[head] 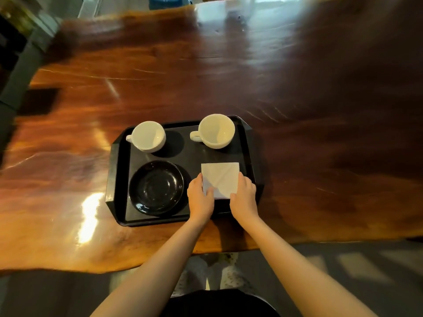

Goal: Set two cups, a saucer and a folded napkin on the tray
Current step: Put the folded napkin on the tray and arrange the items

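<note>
Hands on a folded napkin, near right corner of a black tray.

Napkin (220, 179): white, square, creased on a diagonal, lying flat on the tray (119, 170). Left hand (201, 197) covers its near left corner, thumb on top and fingers along the left edge; right hand (243, 199) holds the near right edge, fingers curled along that side. Both hands grasp the napkin. Also on the tray: a black saucer (156, 187), empty, near left; a white cup (148, 136) at far left and another white cup (216, 131) at far right, both upright and empty with handles pointing left. Tray rests on a glossy wooden table (206, 76).
</note>
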Demonstrator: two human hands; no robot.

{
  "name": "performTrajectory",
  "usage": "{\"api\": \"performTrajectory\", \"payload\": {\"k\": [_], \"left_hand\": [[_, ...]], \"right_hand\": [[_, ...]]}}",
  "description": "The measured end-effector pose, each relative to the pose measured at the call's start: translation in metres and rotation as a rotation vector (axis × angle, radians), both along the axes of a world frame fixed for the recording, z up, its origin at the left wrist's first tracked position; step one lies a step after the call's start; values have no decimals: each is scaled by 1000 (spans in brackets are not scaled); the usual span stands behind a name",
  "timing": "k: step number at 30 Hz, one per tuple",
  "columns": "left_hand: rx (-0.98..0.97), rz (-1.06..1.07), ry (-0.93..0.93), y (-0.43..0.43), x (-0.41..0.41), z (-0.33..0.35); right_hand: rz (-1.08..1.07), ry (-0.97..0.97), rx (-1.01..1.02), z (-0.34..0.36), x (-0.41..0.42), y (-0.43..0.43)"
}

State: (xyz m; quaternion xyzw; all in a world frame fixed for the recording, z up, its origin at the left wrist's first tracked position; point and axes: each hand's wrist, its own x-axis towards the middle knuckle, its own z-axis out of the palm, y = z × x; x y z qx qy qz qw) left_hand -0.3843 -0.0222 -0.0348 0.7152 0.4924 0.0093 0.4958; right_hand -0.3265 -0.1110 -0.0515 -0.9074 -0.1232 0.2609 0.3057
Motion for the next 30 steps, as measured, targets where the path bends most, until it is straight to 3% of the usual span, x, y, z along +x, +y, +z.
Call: {"api": "performTrajectory", "payload": {"k": [11,17,24,30], "left_hand": [[-39,-24,-15,5,-13,-2],[32,-7,-150,33,7,17],[-189,71,-134,98,69,23],[-235,75,-130,107,74,15]], "right_hand": [[1,10,44,-1,-4,-3],[-22,33,147,17,22,10],[7,116,297,20,99,51],[31,156,392,14,113,66]]}}
